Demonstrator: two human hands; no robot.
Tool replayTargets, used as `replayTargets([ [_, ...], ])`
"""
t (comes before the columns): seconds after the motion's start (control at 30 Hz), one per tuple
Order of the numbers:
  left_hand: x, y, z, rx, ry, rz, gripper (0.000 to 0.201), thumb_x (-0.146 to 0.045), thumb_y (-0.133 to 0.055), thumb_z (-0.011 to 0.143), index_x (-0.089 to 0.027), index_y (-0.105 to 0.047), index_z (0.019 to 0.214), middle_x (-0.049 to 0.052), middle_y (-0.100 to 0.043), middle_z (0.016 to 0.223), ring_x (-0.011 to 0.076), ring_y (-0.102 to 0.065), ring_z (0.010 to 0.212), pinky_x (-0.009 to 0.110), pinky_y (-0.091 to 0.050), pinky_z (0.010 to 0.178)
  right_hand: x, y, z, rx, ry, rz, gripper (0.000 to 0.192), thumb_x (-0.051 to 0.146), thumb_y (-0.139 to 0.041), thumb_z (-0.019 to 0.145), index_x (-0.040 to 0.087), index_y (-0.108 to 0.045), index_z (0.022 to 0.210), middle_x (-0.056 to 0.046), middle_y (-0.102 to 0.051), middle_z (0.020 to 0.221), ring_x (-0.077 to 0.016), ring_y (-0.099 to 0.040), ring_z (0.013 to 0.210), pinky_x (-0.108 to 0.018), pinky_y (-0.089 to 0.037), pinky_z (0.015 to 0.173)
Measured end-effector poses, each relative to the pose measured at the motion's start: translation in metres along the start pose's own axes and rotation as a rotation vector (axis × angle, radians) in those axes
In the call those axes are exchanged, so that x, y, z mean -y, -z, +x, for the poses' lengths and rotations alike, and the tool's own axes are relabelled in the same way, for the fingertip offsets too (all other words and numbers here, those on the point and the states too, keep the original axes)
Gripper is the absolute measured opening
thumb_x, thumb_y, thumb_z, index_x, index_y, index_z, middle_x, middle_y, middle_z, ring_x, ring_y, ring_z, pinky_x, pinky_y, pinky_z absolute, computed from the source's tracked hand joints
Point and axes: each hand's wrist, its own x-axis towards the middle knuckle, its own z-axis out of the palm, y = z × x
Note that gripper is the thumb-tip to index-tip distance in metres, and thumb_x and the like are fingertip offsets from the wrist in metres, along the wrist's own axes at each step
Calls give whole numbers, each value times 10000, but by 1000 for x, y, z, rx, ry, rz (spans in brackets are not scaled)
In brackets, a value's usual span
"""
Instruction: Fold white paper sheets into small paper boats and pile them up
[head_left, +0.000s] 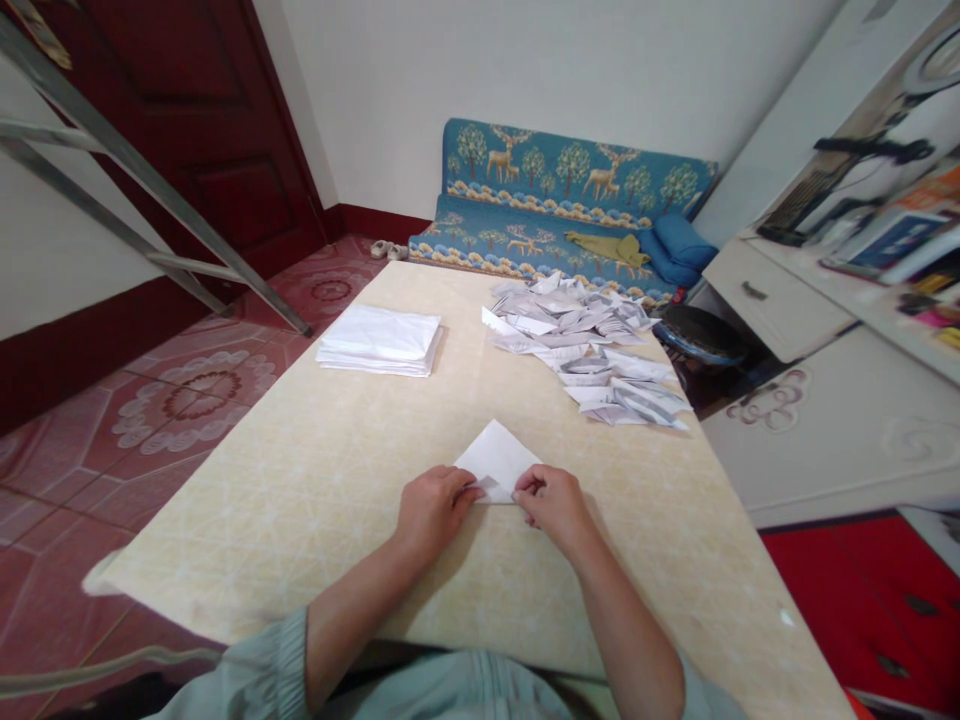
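Note:
A white sheet of paper (496, 458), folded to a point facing away from me, lies flat on the beige table (315, 480). My left hand (433, 508) pinches its near left edge. My right hand (551, 502) pinches the near right edge, with a small folded flap between the two sets of fingertips. Both hands rest on the tabletop close together.
A neat stack of flat white sheets (379, 340) lies at the far left of the table. A loose heap of several folded paper pieces (589, 345) spreads over the far right. Beyond are a patterned blue sofa (562, 210), a dark stool (699, 340), white cabinets (825, 420) and a metal ladder (150, 190).

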Motion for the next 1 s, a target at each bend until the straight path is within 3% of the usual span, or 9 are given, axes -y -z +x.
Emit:
replayTargets([
  [0.33, -8, 5, 3, 85, 11, 154, 260, -319, -435, 857, -192, -546, 660, 24, -587, 692, 148, -531, 663, 244, -312, 569, -3, -1, -1, -29, 27, -10, 33, 157, -572, 645, 168, -602, 640, 28, -585, 516, -101, -563, 395, -166, -382, 381],
  [0.73, -15, 1, 7, 105, 37, 256, 201, -277, -414, 852, -195, -524, 705, 39, -593, 730, 184, -551, 718, 269, -317, 576, -7, -2, 2, -46, 40, -60, 47, 185, -569, 651, 175, -615, 645, 18, -610, 549, -96, -553, 408, -175, -397, 408],
  [0.9, -15, -1, 5, 91, 97, 215, 122, -276, -444, 847, -199, -538, 854, 39, -619, 763, 195, -569, 736, 278, -354, 614, -8, -2, 1, -59, 62, -85, 46, 175, -570, 650, 181, -616, 644, 17, -611, 550, -98, -554, 432, -176, -396, 431],
  [1.0, -14, -2, 4, 55, 90, 155, 222, -243, -456, 843, -231, -526, 1054, 30, -637, 816, 189, -580, 770, 280, -385, 659, -9, -2, 0, -73, 75, -98, 48, 170, -569, 649, 186, -614, 641, 19, -608, 544, -102, -555, 446, -179, -398, 442],
])
